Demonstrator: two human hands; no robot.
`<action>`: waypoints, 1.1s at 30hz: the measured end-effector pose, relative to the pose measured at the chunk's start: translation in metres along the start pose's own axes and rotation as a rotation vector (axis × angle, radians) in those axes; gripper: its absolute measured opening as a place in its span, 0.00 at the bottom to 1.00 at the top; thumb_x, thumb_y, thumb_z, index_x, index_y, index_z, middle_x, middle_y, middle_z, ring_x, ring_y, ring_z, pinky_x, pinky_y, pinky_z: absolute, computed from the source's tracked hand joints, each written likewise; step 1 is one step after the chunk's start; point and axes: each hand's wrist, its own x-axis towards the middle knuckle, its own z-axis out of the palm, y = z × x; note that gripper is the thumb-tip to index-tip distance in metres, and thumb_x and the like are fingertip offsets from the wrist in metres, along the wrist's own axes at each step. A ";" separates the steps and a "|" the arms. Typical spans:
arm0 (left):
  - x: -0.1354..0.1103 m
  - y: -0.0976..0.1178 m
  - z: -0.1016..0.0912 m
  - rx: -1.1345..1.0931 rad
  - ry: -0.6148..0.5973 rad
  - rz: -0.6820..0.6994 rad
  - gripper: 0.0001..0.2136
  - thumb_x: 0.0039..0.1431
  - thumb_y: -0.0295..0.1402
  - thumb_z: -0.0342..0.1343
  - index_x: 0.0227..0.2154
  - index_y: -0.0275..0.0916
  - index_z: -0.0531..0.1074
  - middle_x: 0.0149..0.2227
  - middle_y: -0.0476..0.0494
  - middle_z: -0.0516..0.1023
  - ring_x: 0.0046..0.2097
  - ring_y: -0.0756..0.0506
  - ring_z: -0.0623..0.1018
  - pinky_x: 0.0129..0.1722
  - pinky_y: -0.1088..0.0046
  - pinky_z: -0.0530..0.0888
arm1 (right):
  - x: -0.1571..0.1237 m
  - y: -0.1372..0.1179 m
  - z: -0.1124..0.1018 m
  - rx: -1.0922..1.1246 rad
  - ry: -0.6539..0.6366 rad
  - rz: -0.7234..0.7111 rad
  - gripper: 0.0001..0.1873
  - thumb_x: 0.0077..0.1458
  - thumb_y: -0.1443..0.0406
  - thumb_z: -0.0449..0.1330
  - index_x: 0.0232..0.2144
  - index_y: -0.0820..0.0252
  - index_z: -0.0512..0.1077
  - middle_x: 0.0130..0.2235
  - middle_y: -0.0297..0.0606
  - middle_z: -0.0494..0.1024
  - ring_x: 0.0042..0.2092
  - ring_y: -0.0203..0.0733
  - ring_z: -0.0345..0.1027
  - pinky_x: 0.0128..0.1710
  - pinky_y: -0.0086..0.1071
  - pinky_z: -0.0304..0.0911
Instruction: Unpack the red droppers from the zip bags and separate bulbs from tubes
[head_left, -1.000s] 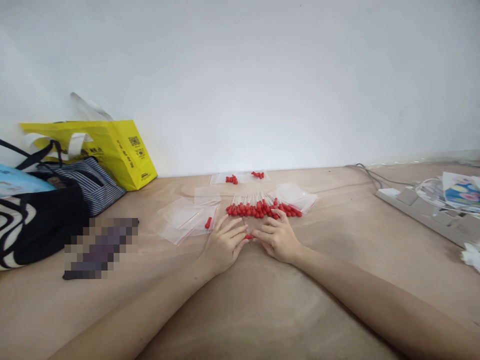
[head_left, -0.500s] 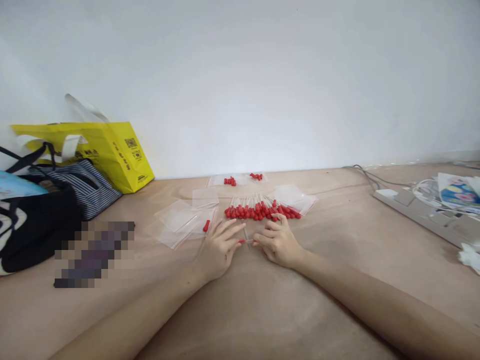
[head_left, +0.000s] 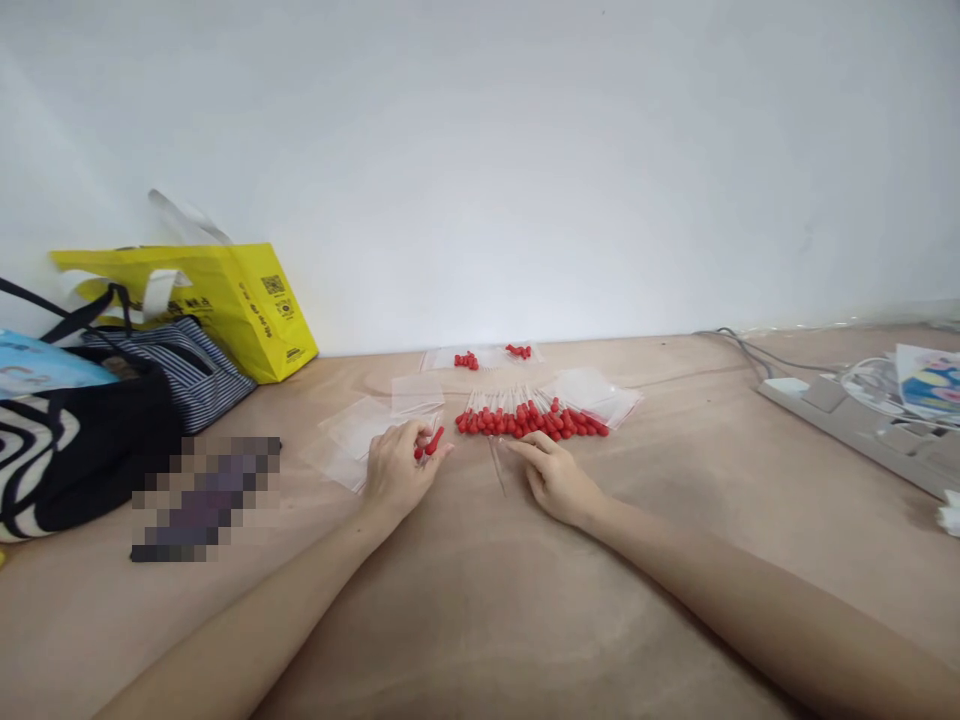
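My left hand (head_left: 397, 468) pinches a small red rubber bulb (head_left: 433, 441) over the clear zip bags (head_left: 358, 432) at the left of the work spot. My right hand (head_left: 553, 475) lies flat on the tan surface, fingers stretched toward a bare clear glass tube (head_left: 496, 464) that lies between the hands. Just beyond the fingers is a row of several red-capped droppers (head_left: 529, 420). Two filled bags with red bulbs (head_left: 491, 356) lie further back near the wall.
A yellow shopping bag (head_left: 225, 300), a striped bag (head_left: 176, 365) and a black-and-white bag (head_left: 67, 450) crowd the left side. A blurred dark object (head_left: 202, 497) lies beside them. A power strip (head_left: 855, 425), cables and papers sit at the right. More clear bags (head_left: 600, 392) lie behind the droppers.
Both hands were together on one dropper. Now my left hand has moved left to the zip bags with the red bulb, and the clear tube lies alone by my right hand.
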 end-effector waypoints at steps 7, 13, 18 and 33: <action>0.008 -0.004 0.005 0.066 -0.040 -0.061 0.12 0.47 0.41 0.57 0.23 0.40 0.62 0.25 0.50 0.72 0.31 0.46 0.71 0.33 0.69 0.61 | 0.010 -0.011 0.010 0.054 0.004 0.072 0.15 0.48 0.77 0.45 0.35 0.63 0.67 0.37 0.43 0.66 0.39 0.39 0.63 0.40 0.33 0.63; 0.010 -0.005 0.006 0.095 -0.124 -0.068 0.12 0.46 0.43 0.56 0.24 0.41 0.63 0.26 0.49 0.73 0.33 0.44 0.71 0.33 0.68 0.60 | 0.019 -0.019 0.018 0.080 -0.033 0.072 0.10 0.52 0.74 0.47 0.32 0.63 0.68 0.38 0.44 0.65 0.40 0.39 0.62 0.42 0.34 0.63; 0.007 -0.001 0.007 0.116 -0.088 -0.014 0.17 0.43 0.50 0.56 0.29 0.41 0.66 0.33 0.46 0.74 0.38 0.42 0.70 0.36 0.65 0.61 | 0.020 -0.022 0.019 0.087 -0.042 0.077 0.09 0.53 0.71 0.48 0.33 0.63 0.68 0.38 0.43 0.65 0.41 0.39 0.61 0.43 0.36 0.62; 0.053 0.031 0.031 0.061 -0.188 0.045 0.15 0.48 0.48 0.51 0.22 0.41 0.70 0.33 0.45 0.73 0.41 0.40 0.68 0.42 0.59 0.59 | 0.018 -0.025 0.007 0.185 -0.013 0.059 0.11 0.55 0.69 0.48 0.36 0.62 0.70 0.38 0.41 0.69 0.40 0.37 0.64 0.43 0.32 0.62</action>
